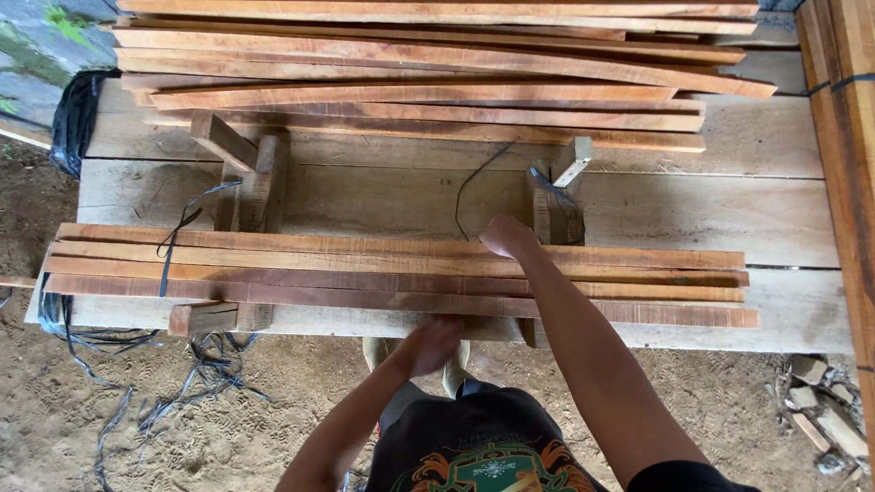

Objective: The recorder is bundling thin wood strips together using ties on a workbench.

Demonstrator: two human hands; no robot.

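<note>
Stacking looks part done: 4 slats (273, 269) lie side by side across the near desk (784, 219), roughly edge-aligned, resting between wooden stops. A black strap (173, 251) runs over the slats at left but isn't closed, so tying seems left, as far as I can judge. Back pile (437, 82) holds approx 7–8 more slats; exact no. unclear since they overlap.

L to R: loose black straps (100, 364) on dirt floor; 2 upright stops at left (251, 178); left hand (428, 344) just below the desk's near edge, blurred, so can't tell if its grip is loose or clenched; right hand (504, 237) on the far edge of the slats, fingers curled, seems pressing w/o grasping; 1 stop at right (558, 196) w/ another strap.
</note>
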